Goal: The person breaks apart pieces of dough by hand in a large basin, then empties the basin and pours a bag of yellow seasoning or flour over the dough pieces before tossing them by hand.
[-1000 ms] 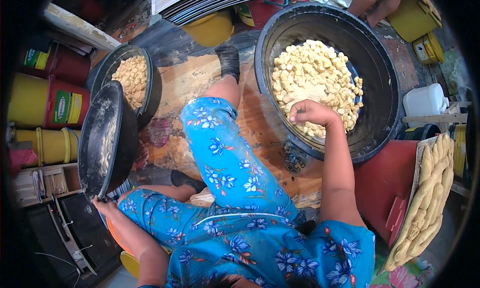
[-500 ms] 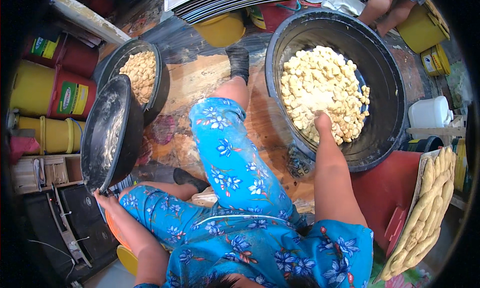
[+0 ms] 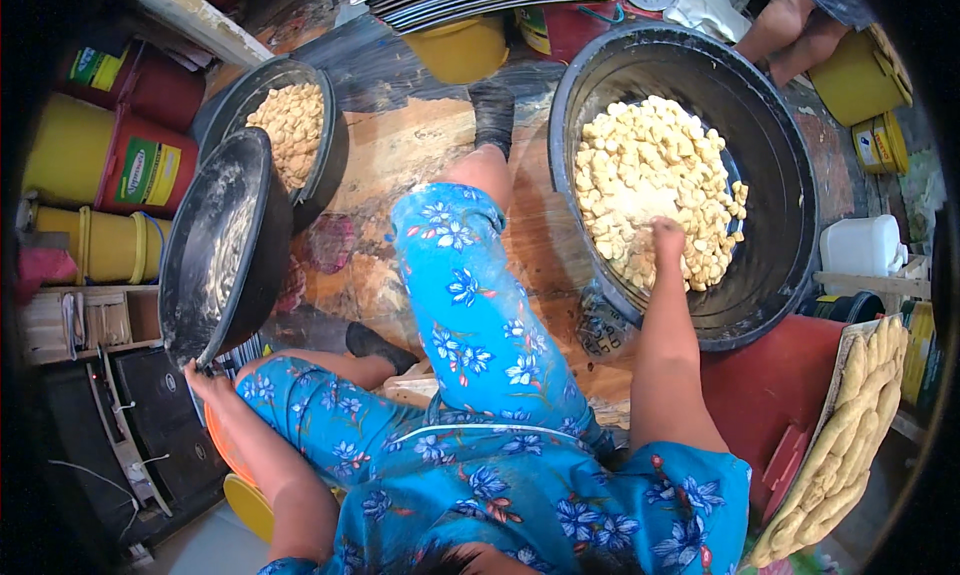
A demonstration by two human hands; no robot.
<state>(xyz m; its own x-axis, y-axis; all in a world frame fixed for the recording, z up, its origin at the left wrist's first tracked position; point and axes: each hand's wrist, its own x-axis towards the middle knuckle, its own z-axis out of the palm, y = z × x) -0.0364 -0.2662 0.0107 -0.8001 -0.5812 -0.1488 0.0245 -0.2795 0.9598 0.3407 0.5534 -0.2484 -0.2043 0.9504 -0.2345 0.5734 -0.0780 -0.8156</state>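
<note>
My left hand [image 3: 206, 379] is closed on the rim of an empty black basin [image 3: 222, 245], which stands tilted on its side at the left. Flour-like white streaks coat its inside. Over a large black tub [image 3: 785, 225] at the right, my right hand [image 3: 668, 239] looks curled up, its fingers mostly hidden. Beneath it lies a heap of small pale dough pieces [image 3: 650, 150], dusted in the middle with a mound of white powder [image 3: 645, 203]. Whether that hand holds any of it cannot be seen.
Behind the tilted basin, another black basin [image 3: 335, 145] holds browner small pieces [image 3: 290, 125]. Stacked trays [image 3: 490, 0] stand at the far side, above a yellow bucket [image 3: 460, 50]. Twisted dough strips lie on a board [image 3: 840, 435] at right. Another person's legs [image 3: 800, 35] show at the far right.
My right hand has lifted slightly out of the dough pieces and powder and shows more fully. My left hand keeps its hold on the tilted basin. The whole view has shifted slightly.
</note>
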